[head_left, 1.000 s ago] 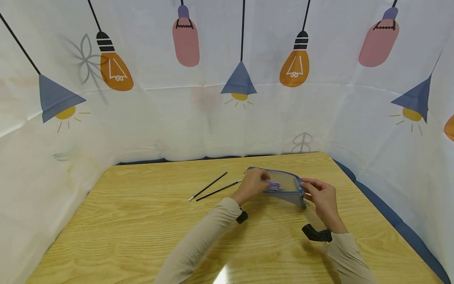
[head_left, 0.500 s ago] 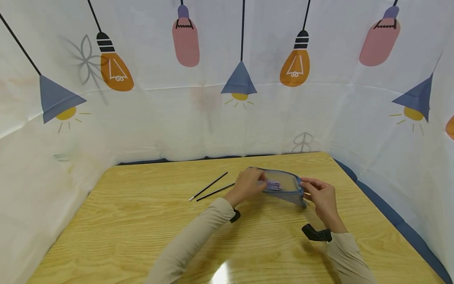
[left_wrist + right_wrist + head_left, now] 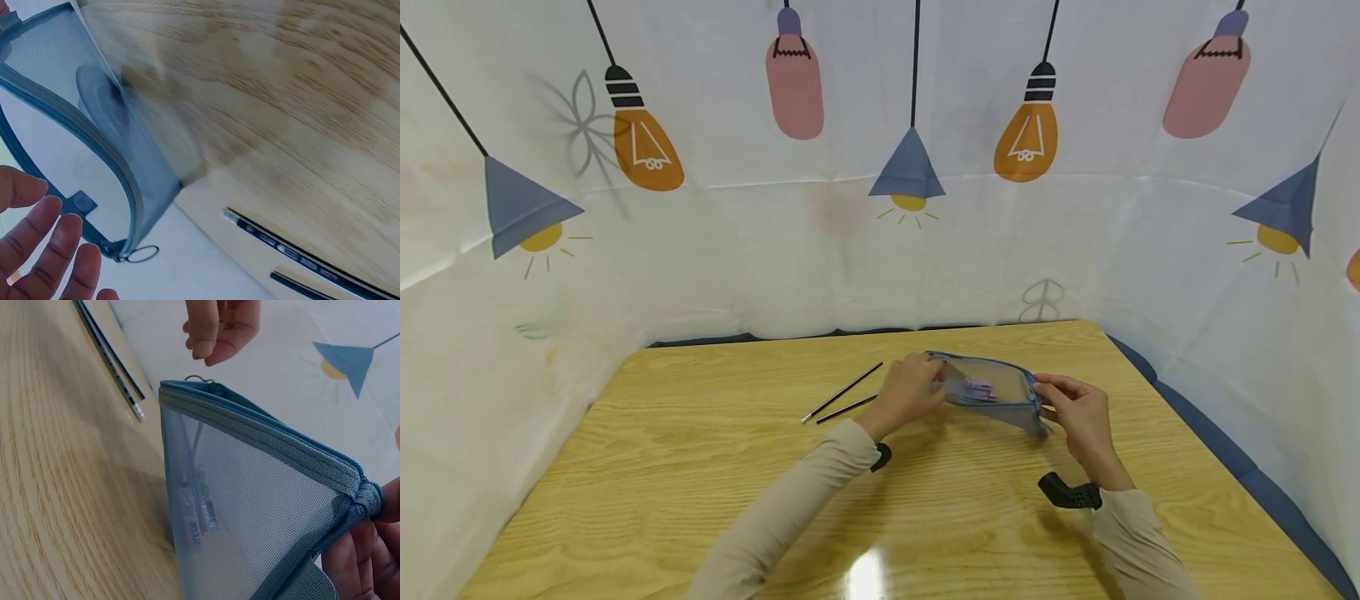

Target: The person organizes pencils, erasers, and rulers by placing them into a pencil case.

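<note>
A blue mesh zip pouch [image 3: 1011, 414] stands unzipped on the table, with small purple items [image 3: 979, 389] inside. My right hand [image 3: 1084, 421] pinches its right end; in the right wrist view the fingers [image 3: 350, 556] grip the corner by the zip. At the pouch's left end is my left hand [image 3: 910, 392], its fingers loosely bent and holding nothing in the left wrist view, near the open mouth and the zip's ring pull [image 3: 144, 254]. Two dark pencils, one farther back [image 3: 842, 392] and one nearer [image 3: 847, 408], lie left of the pouch, the nearer partly behind my left hand.
The wooden table [image 3: 647, 467] extends to the left and in front of the hands. Behind it hangs a white curtain [image 3: 737, 250] printed with lamps and bulbs. Each wrist wears a black band, the right one [image 3: 1067, 493] more visible.
My left hand has moved left from above the purple items to the pouch's left end, covering more of the nearer pencil. My right hand has stayed on the pouch.
</note>
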Tool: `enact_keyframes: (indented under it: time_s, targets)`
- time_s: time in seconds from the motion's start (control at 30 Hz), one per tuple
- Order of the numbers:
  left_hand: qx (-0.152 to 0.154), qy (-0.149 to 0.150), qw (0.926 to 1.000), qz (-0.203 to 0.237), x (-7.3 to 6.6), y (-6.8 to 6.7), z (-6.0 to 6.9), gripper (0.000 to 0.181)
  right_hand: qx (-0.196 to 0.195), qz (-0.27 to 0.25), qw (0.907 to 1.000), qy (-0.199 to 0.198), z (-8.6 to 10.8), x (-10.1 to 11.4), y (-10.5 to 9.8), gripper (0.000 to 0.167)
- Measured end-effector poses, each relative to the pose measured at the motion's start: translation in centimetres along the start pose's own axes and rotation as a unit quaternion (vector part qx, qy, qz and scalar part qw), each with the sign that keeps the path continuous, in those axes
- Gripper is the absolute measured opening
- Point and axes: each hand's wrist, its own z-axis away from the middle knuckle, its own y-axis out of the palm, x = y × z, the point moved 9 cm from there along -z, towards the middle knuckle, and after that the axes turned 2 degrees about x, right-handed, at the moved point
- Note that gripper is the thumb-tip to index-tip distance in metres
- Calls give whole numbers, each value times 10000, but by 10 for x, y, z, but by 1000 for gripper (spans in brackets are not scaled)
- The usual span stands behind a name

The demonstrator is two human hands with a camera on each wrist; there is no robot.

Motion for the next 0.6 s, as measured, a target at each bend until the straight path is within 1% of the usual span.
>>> enact_keyframes:
  time_s: [0.13, 0.23, 0.47, 0.6]
  targets:
    - [-84, 31, 9999, 64, 6, -6, 7, 6, 11, 57, 10000, -61, 0, 2, 2, 18]
    - [-126, -4, 9998, 143, 12, -9, 12, 5, -13, 28, 10000, -68, 0, 2, 2, 18]
    - [34, -318, 9993, 204, 27, -12, 21, 6, -101, -83, 9999, 7, -1, 1, 1, 15]
    - [35, -401, 9990, 193, 34, -13, 25, 7, -97, -66, 9999, 4, -1, 2, 2, 16]
